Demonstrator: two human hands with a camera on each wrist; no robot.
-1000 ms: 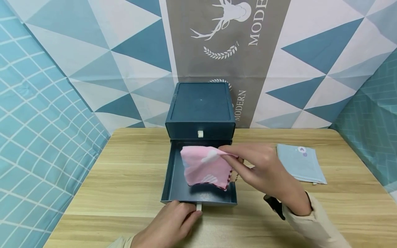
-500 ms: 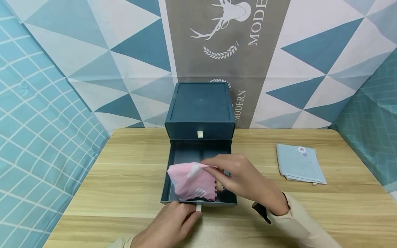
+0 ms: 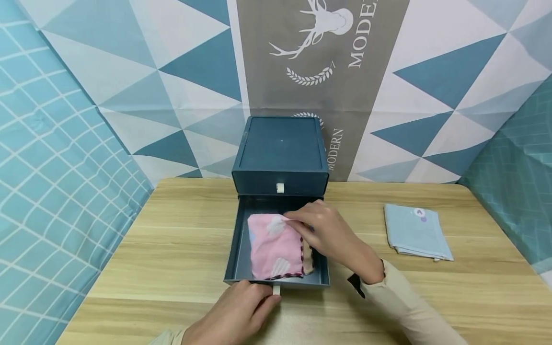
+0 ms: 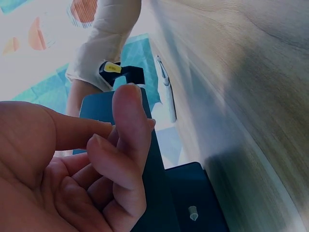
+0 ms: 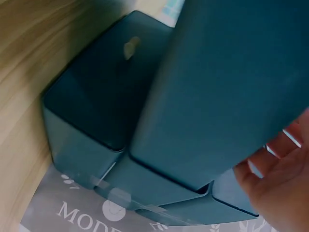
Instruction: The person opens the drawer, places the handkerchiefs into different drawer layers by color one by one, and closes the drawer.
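Note:
A dark blue drawer unit [image 3: 282, 143] stands at the table's back middle, its drawer [image 3: 233, 249] under the top one pulled out. My left hand [image 3: 235, 311] is at the drawer's front edge, thumb and forefinger pinching its white pull tab [image 3: 276, 289]; in the left wrist view its fingers are curled. Inside the drawer lies a folded pink towel [image 3: 276, 249] with white patches, a dark stitched edge and a beige strip [image 3: 307, 256] along its right. My right hand [image 3: 327, 230] pinches the towel's upper right corner. The drawer's side hides the towel in the right wrist view.
A folded light blue towel [image 3: 416, 232] lies on the wooden table [image 3: 181, 230] to the right. The top drawer is closed, with a white tab [image 3: 280, 188]. Below the pulled-out drawer, a closed drawer [image 5: 101, 92] shows in the right wrist view. Patterned sheets [image 3: 194, 62] hang behind.
My right hand has moved left and lowered the pink towel from above the drawer into it; the towel now lies flatter. My left hand keeps its place at the drawer front.

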